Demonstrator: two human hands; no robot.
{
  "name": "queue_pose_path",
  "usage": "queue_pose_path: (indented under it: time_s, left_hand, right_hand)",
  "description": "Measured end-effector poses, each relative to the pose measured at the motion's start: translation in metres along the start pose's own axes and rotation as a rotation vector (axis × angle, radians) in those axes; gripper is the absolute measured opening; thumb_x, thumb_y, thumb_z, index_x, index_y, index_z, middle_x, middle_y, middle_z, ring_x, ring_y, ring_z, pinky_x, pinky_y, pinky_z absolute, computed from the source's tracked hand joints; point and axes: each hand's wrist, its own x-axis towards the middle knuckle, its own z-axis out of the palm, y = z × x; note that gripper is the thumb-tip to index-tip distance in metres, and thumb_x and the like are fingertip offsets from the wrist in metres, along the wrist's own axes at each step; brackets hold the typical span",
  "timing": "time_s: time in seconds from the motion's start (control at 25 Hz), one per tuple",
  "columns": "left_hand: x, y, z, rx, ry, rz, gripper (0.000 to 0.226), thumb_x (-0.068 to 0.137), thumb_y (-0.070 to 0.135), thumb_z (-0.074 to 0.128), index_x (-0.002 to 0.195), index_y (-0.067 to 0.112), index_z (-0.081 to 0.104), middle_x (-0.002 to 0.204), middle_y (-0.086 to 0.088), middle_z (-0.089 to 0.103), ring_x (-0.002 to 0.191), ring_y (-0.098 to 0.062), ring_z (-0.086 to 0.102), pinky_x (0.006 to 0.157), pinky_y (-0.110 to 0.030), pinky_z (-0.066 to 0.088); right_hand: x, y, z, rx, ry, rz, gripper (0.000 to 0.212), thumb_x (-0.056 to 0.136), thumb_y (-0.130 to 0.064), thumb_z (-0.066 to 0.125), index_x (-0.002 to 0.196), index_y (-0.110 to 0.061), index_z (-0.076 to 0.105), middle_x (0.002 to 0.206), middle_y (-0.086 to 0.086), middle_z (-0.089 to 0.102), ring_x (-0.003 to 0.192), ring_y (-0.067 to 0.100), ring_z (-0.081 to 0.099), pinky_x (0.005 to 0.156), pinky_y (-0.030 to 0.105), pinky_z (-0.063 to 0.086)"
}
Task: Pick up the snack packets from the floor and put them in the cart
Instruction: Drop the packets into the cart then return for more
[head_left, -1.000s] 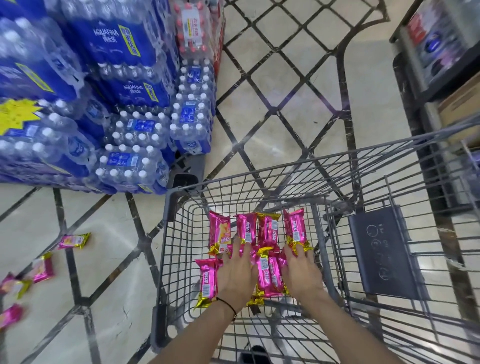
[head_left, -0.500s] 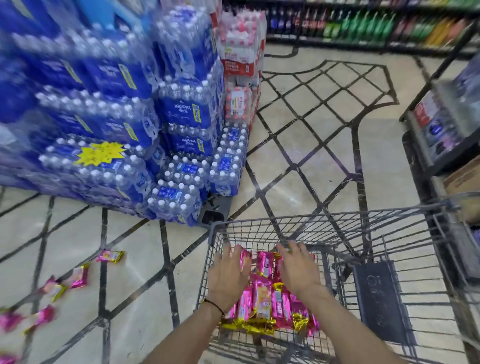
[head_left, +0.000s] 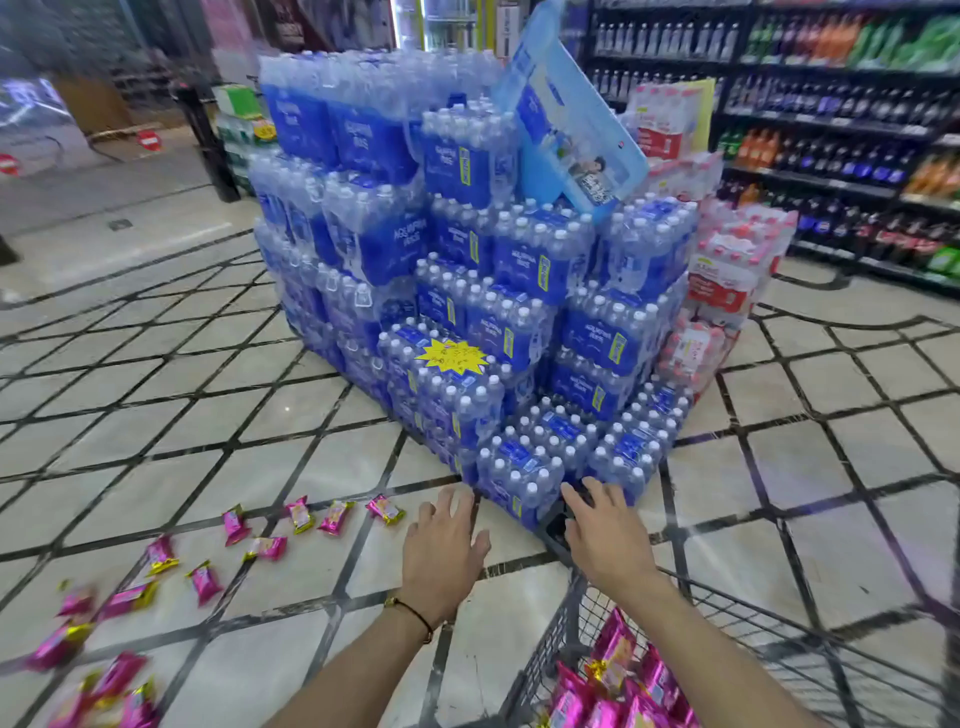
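Several pink and gold snack packets (head_left: 265, 547) lie scattered on the tiled floor at the lower left. More of the same packets (head_left: 613, 660) lie inside the grey wire cart (head_left: 737, 639) at the lower right. My left hand (head_left: 444, 551) is raised over the floor left of the cart, fingers spread, holding nothing. My right hand (head_left: 602, 540) hovers above the cart's front left corner, fingers straight and empty. Both hands are outside the cart basket.
A tall stack of blue shrink-wrapped water bottle packs (head_left: 467, 291) stands right in front of the cart. Red-labelled bottle packs (head_left: 727, 291) flank it on the right. Drink shelves (head_left: 841, 130) line the far right. Tiled floor (head_left: 156, 395) stretches to the left.
Both hands have come up out of the cart, leaving the packets inside. My view has lifted from the cart basket to the bottle stack and the floor at the left.
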Motion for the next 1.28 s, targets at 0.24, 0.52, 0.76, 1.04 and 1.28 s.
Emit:
queue_pose_path:
  time_s: [0.24, 0.52, 0.76, 1.04, 1.28]
  left_hand:
    - [-0.027, -0.113, -0.052, 0.009, 0.055, -0.219, 0.047, 0.097, 0.049, 0.042, 0.138, 0.026, 0.044, 0.13, 0.001, 0.055, 0.118, -0.024, 0.05, 0.09, -0.035, 0.048]
    - [-0.062, -0.239, -0.093, 0.002, 0.073, -0.313, 0.045, 0.099, 0.052, 0.039, 0.133, 0.023, 0.045, 0.13, -0.001, 0.056, 0.118, -0.026, 0.051, 0.086, -0.036, 0.05]
    - [-0.07, -0.325, -0.11, -0.075, 0.041, -0.275, 0.046, 0.1, 0.048, 0.039, 0.137, 0.02, 0.043, 0.125, -0.003, 0.061, 0.116, -0.025, 0.053, 0.088, -0.037, 0.048]
    - [-0.055, -0.394, -0.121, -0.075, 0.035, -0.274, 0.044, 0.098, 0.045, 0.043, 0.134, 0.02, 0.046, 0.123, -0.005, 0.061, 0.114, -0.028, 0.055, 0.087, -0.041, 0.049]
    - [-0.006, -0.426, -0.109, -0.07, 0.01, -0.287, 0.045, 0.097, 0.045, 0.043, 0.135, 0.022, 0.045, 0.128, -0.003, 0.057, 0.118, -0.028, 0.049, 0.095, -0.04, 0.044]
  right_hand:
    - [0.046, -0.124, -0.018, -0.028, 0.006, -0.229, 0.049, 0.093, -0.026, 0.05, 0.141, -0.022, 0.046, 0.14, 0.009, 0.048, 0.124, 0.034, 0.043, 0.089, 0.048, 0.05]
    - [0.061, -0.269, -0.017, -0.085, -0.027, -0.376, 0.049, 0.092, -0.025, 0.046, 0.14, -0.023, 0.042, 0.143, 0.007, 0.041, 0.127, 0.032, 0.037, 0.093, 0.043, 0.046]
    - [0.077, -0.355, 0.002, -0.108, -0.043, -0.381, 0.047, 0.079, -0.024, 0.059, 0.125, -0.021, 0.057, 0.124, 0.007, 0.057, 0.109, 0.033, 0.052, 0.073, 0.047, 0.054]
    - [0.094, -0.425, 0.008, -0.132, -0.085, -0.43, 0.052, 0.089, -0.027, 0.051, 0.141, -0.024, 0.044, 0.14, 0.005, 0.046, 0.13, 0.032, 0.039, 0.093, 0.046, 0.046]
    - [0.149, -0.442, 0.027, -0.101, -0.11, -0.415, 0.052, 0.084, -0.034, 0.042, 0.134, -0.025, 0.052, 0.133, 0.004, 0.054, 0.122, 0.032, 0.047, 0.09, 0.046, 0.048]
